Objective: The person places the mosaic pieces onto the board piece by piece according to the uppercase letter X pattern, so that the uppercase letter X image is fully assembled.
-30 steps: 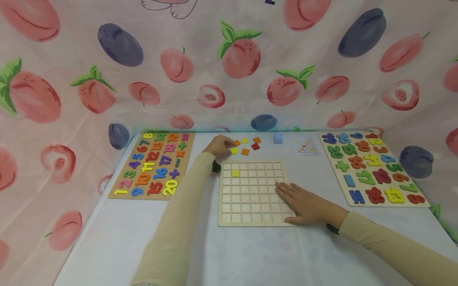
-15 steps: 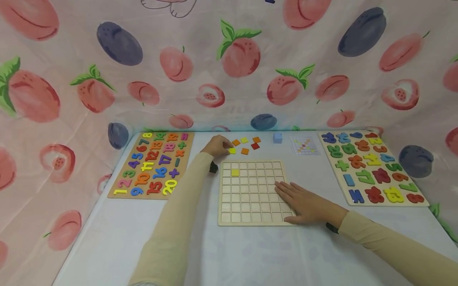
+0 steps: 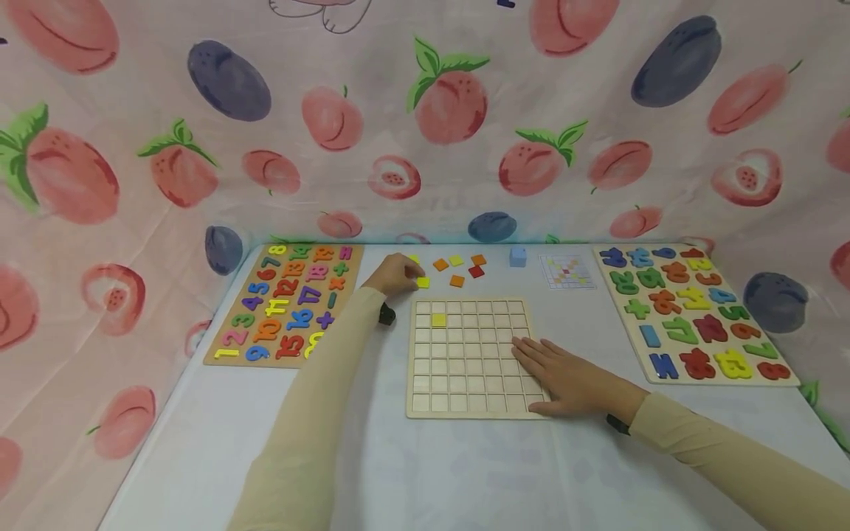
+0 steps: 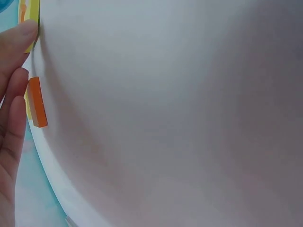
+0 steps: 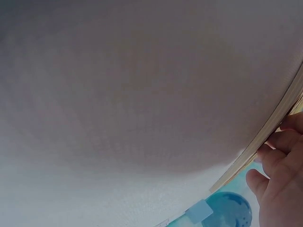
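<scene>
My left hand (image 3: pixel 394 274) is beyond the far left corner of the wooden grid board (image 3: pixel 458 359), pinching a yellow square tile (image 3: pixel 423 282) at the fingertips. In the left wrist view the thumb lies over that tile (image 4: pixel 29 12), and an orange tile (image 4: pixel 39 101) shows past the curled fingers. A second yellow tile (image 3: pixel 415 259) peeks out behind the hand. My right hand (image 3: pixel 564 375) rests on the board's right side with straight fingers, covering some cells. One yellow tile (image 3: pixel 439 320) sits in a cell near the board's far left corner.
Loose orange (image 3: pixel 457 282), yellow (image 3: pixel 456 260) and red tiles (image 3: pixel 476 271) lie beyond the board. Nearby are a blue cube (image 3: pixel 518 257) and a printed grid card (image 3: pixel 567 271). Number puzzle boards lie at left (image 3: pixel 275 310) and right (image 3: pixel 704 317). A fruit-print cloth (image 3: pixel 398 110) hangs behind.
My left hand has drawn slightly left with the yellow tile, away from the loose orange tile, and another yellow tile now shows behind it. My right hand has stayed in place.
</scene>
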The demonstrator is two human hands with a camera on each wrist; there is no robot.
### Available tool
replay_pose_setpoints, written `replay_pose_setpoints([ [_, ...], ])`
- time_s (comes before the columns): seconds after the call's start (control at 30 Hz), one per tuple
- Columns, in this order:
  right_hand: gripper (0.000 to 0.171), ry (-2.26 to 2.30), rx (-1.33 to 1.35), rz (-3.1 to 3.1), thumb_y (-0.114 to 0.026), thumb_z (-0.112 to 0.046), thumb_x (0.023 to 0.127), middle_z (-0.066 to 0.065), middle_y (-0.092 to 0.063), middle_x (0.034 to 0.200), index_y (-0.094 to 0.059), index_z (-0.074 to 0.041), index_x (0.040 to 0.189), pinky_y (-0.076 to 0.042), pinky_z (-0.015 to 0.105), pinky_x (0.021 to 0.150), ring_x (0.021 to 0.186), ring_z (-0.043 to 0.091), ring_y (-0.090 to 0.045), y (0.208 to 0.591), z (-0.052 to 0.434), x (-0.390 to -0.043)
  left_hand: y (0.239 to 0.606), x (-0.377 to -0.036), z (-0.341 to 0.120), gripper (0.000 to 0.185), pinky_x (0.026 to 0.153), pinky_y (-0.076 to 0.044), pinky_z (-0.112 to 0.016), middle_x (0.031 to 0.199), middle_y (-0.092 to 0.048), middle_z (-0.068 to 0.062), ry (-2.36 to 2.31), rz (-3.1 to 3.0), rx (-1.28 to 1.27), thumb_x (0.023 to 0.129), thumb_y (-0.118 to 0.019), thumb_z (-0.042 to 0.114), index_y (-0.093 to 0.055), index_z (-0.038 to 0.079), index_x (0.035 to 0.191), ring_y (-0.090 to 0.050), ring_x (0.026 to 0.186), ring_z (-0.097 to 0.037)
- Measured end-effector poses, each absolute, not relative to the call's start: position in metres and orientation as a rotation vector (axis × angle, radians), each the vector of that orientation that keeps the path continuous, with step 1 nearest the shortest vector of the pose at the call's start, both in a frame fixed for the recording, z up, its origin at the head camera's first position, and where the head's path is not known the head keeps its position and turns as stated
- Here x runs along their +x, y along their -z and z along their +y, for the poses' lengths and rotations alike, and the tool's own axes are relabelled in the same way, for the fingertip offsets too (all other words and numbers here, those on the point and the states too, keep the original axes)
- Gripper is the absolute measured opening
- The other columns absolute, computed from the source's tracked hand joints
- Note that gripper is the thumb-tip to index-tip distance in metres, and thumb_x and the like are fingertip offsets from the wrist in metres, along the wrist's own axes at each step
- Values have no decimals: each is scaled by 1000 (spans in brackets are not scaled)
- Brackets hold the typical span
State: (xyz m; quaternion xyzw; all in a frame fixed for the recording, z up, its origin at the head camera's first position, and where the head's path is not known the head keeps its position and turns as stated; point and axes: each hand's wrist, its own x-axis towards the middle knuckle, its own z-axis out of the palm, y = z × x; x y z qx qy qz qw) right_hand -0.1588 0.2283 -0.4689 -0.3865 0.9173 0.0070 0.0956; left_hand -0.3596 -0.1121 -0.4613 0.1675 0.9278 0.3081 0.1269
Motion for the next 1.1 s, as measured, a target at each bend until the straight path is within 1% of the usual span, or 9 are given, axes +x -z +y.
replay_pose_setpoints([
  [0.27, 92, -24, -1143, 2715, -46, -66, 87, 12, -17, 158, -22, -3, 149, -21, 48, 116, 146, 28, -17, 465, 228, -158, 464, -357, -114, 28, 86, -48, -32, 103, -67, -8, -912, 2697, 527, 80, -73, 7, -71, 9, 108, -56, 91, -19],
  [0.43, 92, -30, -1145, 2717, -45, -67, 86, 11, -17, 158, -22, -4, 149, -21, 48, 116, 146, 27, -17, 465, 227, -158, 465, -356, -114, 30, 86, -48, -31, 104, -65, -9, -907, 2693, 519, 80, -74, 9, -70, 8, 110, -55, 92, -19],
  [0.8, 91, -4, -1148, 2715, -48, -64, 87, 12, -17, 158, -22, -3, 149, -22, 48, 116, 145, 28, -18, 465, 226, -157, 463, -357, -113, 27, 90, -49, -33, 107, -68, -8, -854, 2684, 527, 80, -74, 10, -72, 7, 107, -58, 96, -20],
  [1.0, 92, -13, -1146, 2712, -46, -65, 87, 11, -16, 158, -21, -3, 149, -21, 47, 116, 146, 28, -17, 466, 227, -158, 461, -356, -112, 27, 91, -49, -34, 107, -68, -8, -824, 2701, 523, 80, -74, 10, -72, 7, 106, -59, 97, -20],
  [1.1, 92, -22, -1155, 2717, -44, -67, 87, 11, -16, 158, -21, -3, 149, -21, 47, 116, 146, 28, -17, 467, 228, -159, 462, -357, -113, 26, 90, -49, -33, 105, -68, -7, -834, 2708, 518, 79, -75, 11, -72, 7, 105, -59, 95, -19],
])
